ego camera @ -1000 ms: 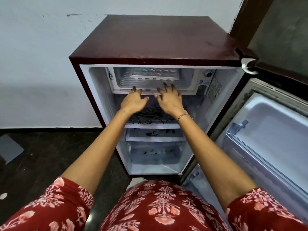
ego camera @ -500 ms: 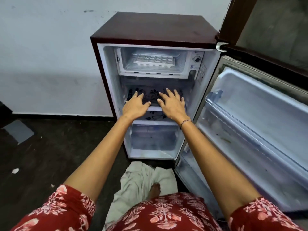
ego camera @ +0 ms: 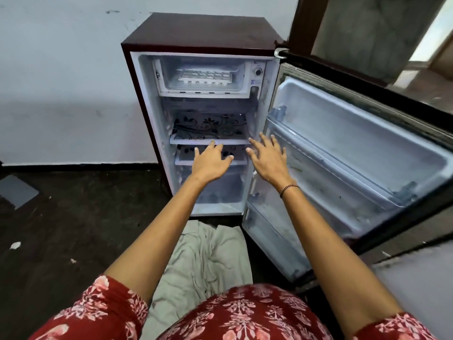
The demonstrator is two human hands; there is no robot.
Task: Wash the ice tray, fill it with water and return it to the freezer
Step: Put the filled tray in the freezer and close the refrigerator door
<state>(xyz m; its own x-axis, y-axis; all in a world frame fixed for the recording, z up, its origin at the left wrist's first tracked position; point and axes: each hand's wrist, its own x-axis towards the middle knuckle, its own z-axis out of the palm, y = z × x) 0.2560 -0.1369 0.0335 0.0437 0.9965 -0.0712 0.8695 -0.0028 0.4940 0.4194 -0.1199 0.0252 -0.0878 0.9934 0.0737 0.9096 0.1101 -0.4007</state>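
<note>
In the freezer compartment [ego camera: 169, 69] up top, find the ice tray [ego camera: 205, 77] lying flat. Below, picture left hand [ego camera: 210, 163] and right hand [ego camera: 269, 160] spread-fingered, gripping nothing. Probably best: swing the door [ego camera: 355, 143] shut gently, avoiding spills.

- Freezer compartment [ego camera: 203, 93]: front mouth open, nothing across it; ice tray [ego camera: 205, 77] fills the middle of its floor, gaps either side.
- Below the freezer compartment: patterned shelf [ego camera: 208, 130] juts forward; left hand [ego camera: 210, 163] and right hand [ego camera: 268, 159] hover before it, fingers spread, empty.
- Right of the freezer compartment: fridge door [ego camera: 343, 133] swung wide, walling off that side.
</note>
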